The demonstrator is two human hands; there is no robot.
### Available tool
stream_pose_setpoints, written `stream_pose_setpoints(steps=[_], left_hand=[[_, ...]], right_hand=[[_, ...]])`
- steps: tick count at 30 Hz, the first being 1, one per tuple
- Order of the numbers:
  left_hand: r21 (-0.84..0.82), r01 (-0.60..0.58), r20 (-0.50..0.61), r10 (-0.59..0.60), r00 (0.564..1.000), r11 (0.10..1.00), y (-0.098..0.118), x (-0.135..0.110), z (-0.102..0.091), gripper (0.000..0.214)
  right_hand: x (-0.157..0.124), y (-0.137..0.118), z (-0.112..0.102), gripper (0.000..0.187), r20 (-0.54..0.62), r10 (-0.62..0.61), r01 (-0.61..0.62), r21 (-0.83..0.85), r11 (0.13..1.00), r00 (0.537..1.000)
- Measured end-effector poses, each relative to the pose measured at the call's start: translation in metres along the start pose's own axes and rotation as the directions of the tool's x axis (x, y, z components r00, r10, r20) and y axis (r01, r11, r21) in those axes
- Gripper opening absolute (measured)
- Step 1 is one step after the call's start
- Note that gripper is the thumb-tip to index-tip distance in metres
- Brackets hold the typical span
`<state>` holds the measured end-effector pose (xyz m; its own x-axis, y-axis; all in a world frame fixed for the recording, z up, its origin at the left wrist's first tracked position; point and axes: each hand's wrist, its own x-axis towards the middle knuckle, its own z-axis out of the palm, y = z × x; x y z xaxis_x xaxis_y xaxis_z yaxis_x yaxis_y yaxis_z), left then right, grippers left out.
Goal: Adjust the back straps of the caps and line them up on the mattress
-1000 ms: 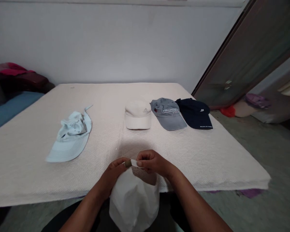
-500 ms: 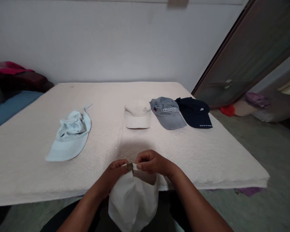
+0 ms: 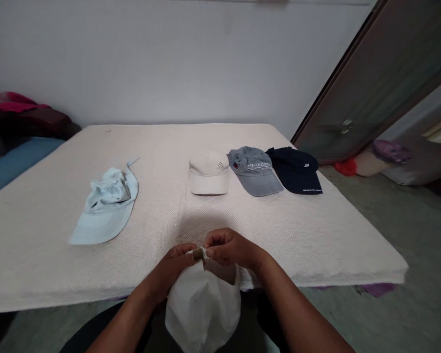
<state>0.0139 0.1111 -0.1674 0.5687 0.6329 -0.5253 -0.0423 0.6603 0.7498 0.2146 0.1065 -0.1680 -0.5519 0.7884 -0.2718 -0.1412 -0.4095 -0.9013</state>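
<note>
A white cap hangs between my two hands at the near edge of the bed, its back opening facing up. My left hand pinches the strap beside a small brass-coloured buckle. On the other side of the buckle, my right hand has the strap between thumb and fingers. Beyond them lie a cream cap, a grey cap and a navy cap, the grey and navy ones touching. A crumpled pale blue cap rests at the left with its strap loose.
The caps lie on a bed with a cream textured cover, pushed against a pale wall. A dark cupboard stands at the right. Pink and dark bundles are piled at the far left. Grey floor shows on the right.
My right hand has shifted slightly left, closer to the buckle, with the strap in its fingers. The left hand holds nearly the same place. The other caps have not moved.
</note>
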Motion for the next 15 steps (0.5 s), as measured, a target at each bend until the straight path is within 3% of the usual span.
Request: stream_pose_setpoints(steps=[15], left_hand=[[-0.112, -0.039, -0.027, 0.036, 0.999, 0.993, -0.0019, 0.0006, 0.0013, 0.019]], right_hand=[[-0.0022, 0.0014, -0.0016, 0.023, 0.015, 0.008, -0.01, 0.138, 0.99, 1.0]])
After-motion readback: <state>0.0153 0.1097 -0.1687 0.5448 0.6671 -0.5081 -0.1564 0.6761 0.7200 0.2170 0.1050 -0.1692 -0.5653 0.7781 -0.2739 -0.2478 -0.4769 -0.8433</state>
